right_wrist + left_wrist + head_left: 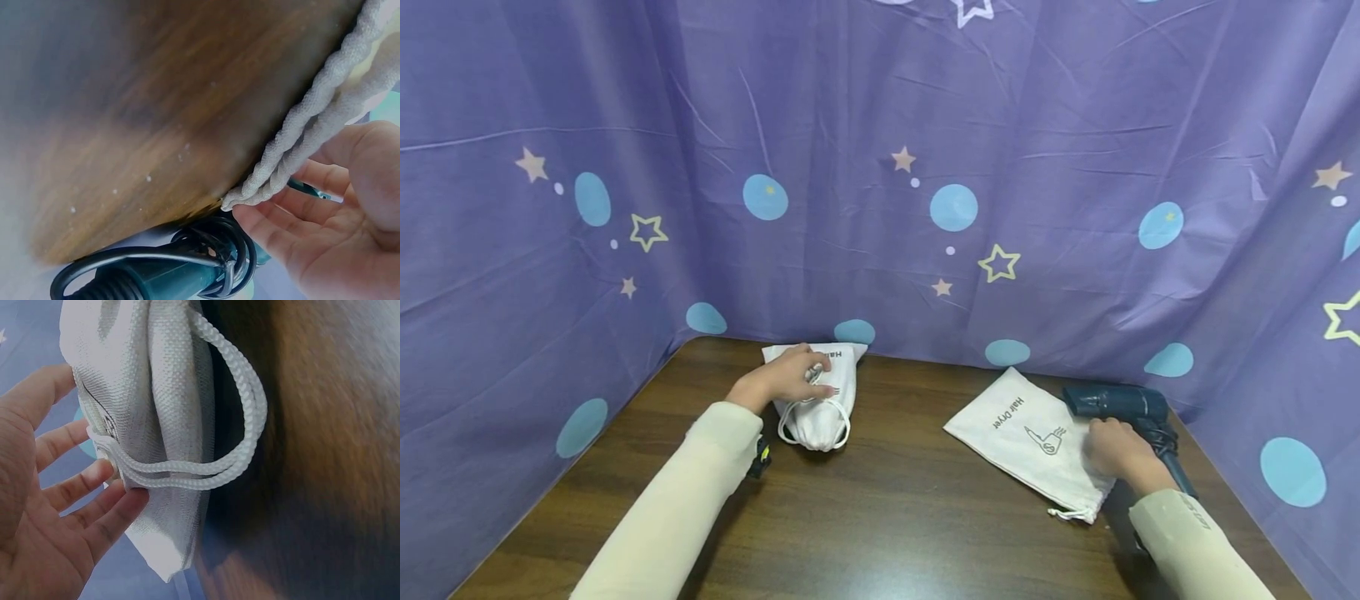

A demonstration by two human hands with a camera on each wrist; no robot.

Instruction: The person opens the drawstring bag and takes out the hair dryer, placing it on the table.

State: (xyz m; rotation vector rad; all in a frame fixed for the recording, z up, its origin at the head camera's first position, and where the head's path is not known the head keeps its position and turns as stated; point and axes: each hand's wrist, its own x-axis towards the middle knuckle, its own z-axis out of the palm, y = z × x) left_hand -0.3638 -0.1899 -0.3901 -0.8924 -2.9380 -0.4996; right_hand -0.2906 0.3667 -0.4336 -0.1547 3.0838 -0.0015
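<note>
My left hand (790, 375) rests on a filled white drawstring pouch (844, 367) at the back left of the table. Its fingers are spread and slightly bent against the cloth, near the white drawstring (240, 456) that loops out. At the right, my right hand (1116, 450) lies at the edge of a flat white pouch (1000, 442), which is printed with "Hair Dryer" and a dryer drawing. Beside that pouch lies a dark teal hair dryer (1112, 402). Its black cord (244, 250) is bundled near my right fingertips (269, 231), and the pouch's twisted drawstring (300, 125) passes close by.
Both pouches and the dryer lie on a dark brown wooden table (880, 508). A purple curtain (865, 125) with stars and blue dots hangs behind it and along both sides. The dryer is near the table's right edge.
</note>
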